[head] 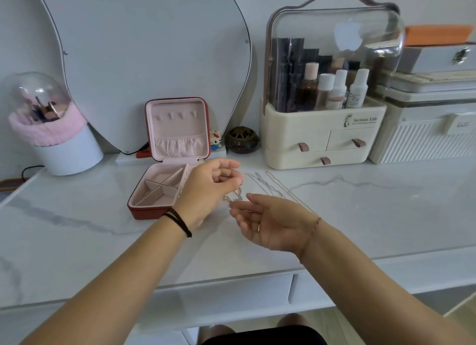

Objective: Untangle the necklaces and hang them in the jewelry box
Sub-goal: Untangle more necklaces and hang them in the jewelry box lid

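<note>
A red jewelry box [164,190] with pink lining stands open on the marble top, its lid upright with small hooks [177,115] inside. Several thin silver necklaces [273,187] lie stretched out on the table to the right of the box. My left hand [213,187] hovers beside the box with curled fingers, pinching one silver chain [235,196] that hangs down from its fingertips. My right hand [270,223] is palm up just below that chain, fingers relaxed, with the chain's lower end touching its fingertips.
A cream cosmetics organizer [322,138] with a clear dome stands behind the necklaces. A mirror [144,56] leans at the back. A brush holder [51,128] sits at the left, a dark round pot [242,141] beside the box, white cases [425,128] at the right.
</note>
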A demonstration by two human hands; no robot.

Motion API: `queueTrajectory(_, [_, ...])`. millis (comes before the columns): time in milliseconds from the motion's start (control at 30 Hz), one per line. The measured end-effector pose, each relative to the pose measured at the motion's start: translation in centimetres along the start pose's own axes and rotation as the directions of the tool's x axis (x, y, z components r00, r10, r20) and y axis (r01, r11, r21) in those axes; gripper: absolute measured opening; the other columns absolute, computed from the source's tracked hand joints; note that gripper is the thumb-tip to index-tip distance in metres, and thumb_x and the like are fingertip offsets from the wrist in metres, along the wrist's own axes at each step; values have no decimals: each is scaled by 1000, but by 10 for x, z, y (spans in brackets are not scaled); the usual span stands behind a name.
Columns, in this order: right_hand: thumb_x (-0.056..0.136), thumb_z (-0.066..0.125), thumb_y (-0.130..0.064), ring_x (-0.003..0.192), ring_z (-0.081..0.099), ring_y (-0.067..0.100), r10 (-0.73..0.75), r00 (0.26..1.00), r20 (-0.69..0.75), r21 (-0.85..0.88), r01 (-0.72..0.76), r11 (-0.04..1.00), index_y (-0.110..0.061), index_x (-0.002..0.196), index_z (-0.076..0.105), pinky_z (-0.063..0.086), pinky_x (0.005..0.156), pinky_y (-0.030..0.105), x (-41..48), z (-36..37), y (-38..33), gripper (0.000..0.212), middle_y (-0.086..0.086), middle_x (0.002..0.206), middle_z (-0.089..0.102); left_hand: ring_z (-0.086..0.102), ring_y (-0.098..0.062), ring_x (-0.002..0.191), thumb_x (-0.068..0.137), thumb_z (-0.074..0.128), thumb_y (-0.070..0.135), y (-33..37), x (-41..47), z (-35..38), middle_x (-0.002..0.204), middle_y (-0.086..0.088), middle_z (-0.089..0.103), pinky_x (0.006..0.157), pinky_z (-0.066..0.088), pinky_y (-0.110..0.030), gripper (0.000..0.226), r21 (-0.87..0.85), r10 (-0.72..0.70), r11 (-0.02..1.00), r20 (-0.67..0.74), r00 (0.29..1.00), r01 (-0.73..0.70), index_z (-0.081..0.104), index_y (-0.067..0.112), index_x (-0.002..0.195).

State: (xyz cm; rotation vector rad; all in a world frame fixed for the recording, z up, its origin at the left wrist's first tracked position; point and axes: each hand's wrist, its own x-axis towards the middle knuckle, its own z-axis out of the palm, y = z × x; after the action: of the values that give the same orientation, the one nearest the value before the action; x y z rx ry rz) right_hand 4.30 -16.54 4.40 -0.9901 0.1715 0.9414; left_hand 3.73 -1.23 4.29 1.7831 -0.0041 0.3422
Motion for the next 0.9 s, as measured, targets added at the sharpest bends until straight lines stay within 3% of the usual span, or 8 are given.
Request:
queueTrajectory(200, [96, 52, -24, 56, 40, 6, -65, 997, -37, 55, 67, 996, -9, 83, 63, 36, 43, 12, 32, 19, -13, 23, 1, 68, 52, 62, -3, 77, 81, 62, -8, 11, -33, -17, 89, -4, 67, 73, 49, -13, 32, -22, 19, 1000, 38, 999, -18, 62, 13, 106])
queueTrajectory(400, [98, 48, -19, 57, 40, 7, -201, 975, -97, -85, 193, 977, -10, 87, 65, 36, 44, 12, 48, 28, -28, 22, 2, 74, 50, 57, -3, 73, 81, 60, -10, -5, -50, -45, 87, -1, 64, 73, 47, -14, 37, 47, -110, 993, 138, 984, 105, 61, 15, 107])
queueTrajectory(533, [98, 48, -18, 58, 41, 8, -307, 951, -42, -186, 295, 937, -10, 90, 67, 37, 49, 14, 51, 37, -35, 23, 2, 71, 51, 58, -9, 83, 81, 62, -8, -9, -44, -55, 95, -3, 63, 81, 49, -20, 39, 111, -193, 979, 208, 959, 173, 59, 15, 112])
queueTrajectory(600, [96, 51, -15, 59, 44, 8, -364, 931, 30, -254, 359, 898, -9, 93, 69, 40, 53, 16, 50, 44, -38, 19, 2, 71, 54, 60, -12, 88, 82, 63, -3, -5, -37, -60, 103, -7, 64, 82, 51, -23, 37, 98, -224, 973, 214, 951, 208, 58, 12, 116])
queueTrajectory(700, [96, 49, -10, 59, 46, 8, -429, 881, 199, -323, 473, 820, -6, 101, 68, 44, 60, 18, 46, 57, -42, 20, 3, 71, 57, 64, -15, 96, 91, 59, 15, 6, -22, -64, 114, -11, 66, 89, 52, -31, 26, -73, -199, 975, 150, 969, 211, 62, 10, 116])
queueTrajectory(800, [96, 49, -8, 57, 48, 9, -483, 817, 315, -423, 576, 699, 0, 108, 66, 45, 59, 17, 43, 70, -46, 22, 5, 71, 59, 66, -14, 93, 96, 46, 33, 20, -3, -71, 98, -2, 71, 85, 50, -29, 30, -292, -175, 937, 87, 981, 193, 72, 19, 103])
queueTrajectory(900, [96, 52, -16, 57, 51, 9, -550, 757, 352, -583, 637, 504, 3, 101, 69, 45, 58, 18, 44, 81, -51, 26, 8, 72, 62, 63, -12, 80, 94, 50, 33, 32, 12, -76, 81, -1, 68, 82, 50, -28, 30, -376, -191, 903, 79, 978, 206, 76, 19, 88])
